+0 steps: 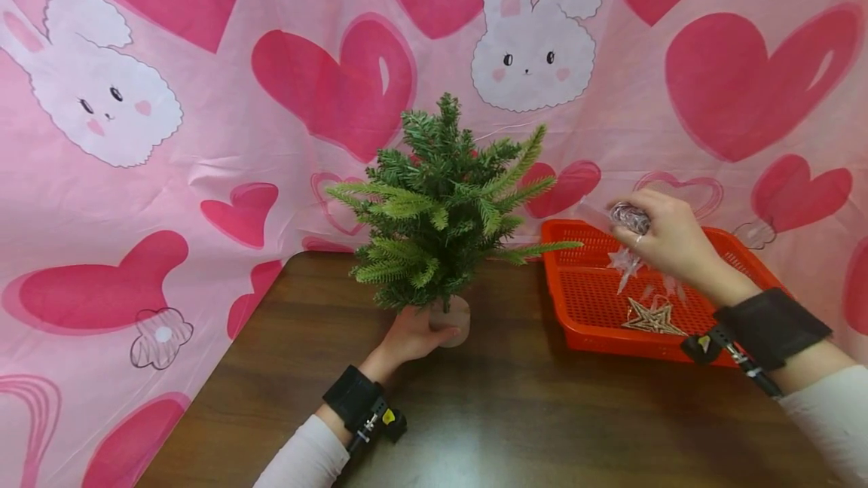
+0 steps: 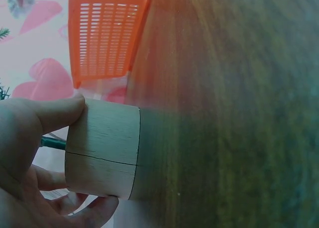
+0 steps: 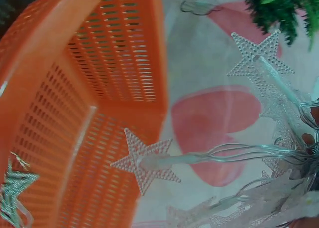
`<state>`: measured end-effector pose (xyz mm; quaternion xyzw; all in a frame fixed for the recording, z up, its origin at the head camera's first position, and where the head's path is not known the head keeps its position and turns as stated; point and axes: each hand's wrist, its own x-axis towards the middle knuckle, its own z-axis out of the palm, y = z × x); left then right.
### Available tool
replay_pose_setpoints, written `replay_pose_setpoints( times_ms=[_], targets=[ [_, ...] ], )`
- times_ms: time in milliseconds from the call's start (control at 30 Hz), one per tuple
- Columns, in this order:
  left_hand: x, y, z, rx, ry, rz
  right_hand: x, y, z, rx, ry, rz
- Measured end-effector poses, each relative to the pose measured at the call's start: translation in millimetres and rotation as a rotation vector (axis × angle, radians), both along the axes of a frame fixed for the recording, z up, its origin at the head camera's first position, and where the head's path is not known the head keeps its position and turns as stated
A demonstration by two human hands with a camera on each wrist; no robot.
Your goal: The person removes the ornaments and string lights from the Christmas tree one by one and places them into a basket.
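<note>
A small artificial Christmas tree (image 1: 441, 209) stands upright on the table, its round wooden base (image 1: 456, 322) held by my left hand (image 1: 409, 339). In the left wrist view, thumb and fingers curl round the pale base (image 2: 102, 146) from either side. My right hand (image 1: 667, 236), raised over the orange basket (image 1: 624, 343), grips a bundle of star string lights (image 1: 631, 218). Clear plastic stars (image 3: 142, 161) dangle from its wires in the right wrist view; the gripping fingers are mostly out of that frame. A glittery gold star ornament (image 1: 652, 318) lies inside the basket.
The brown wooden table (image 1: 515, 413) carries both tree and basket. Behind it hangs a pink cloth (image 1: 224, 149) printed with hearts and rabbits. The basket stands to the right of the tree, with a tree branch reaching toward its rim.
</note>
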<state>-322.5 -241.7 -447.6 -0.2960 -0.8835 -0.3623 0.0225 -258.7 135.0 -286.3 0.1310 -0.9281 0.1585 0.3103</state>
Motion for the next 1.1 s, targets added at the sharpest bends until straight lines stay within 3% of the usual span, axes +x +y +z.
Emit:
replay_pose_setpoints(
  times_ms=[367, 867, 1100],
  targets=[
    [-4.2, 1, -3.5, 0.011, 0.032, 0.004, -22.4, 15, -34.4, -0.048, -0.135, -0.003],
    [-5.0, 1, -3.4, 0.044, 0.043, -0.01, -33.7, 16, -68.2, -0.029, -0.387, -0.019],
    [-4.8, 0, -3.9, 0.014, 0.006, -0.004, -33.7, 16, -83.1, -0.045, -0.495, -0.019]
  ],
)
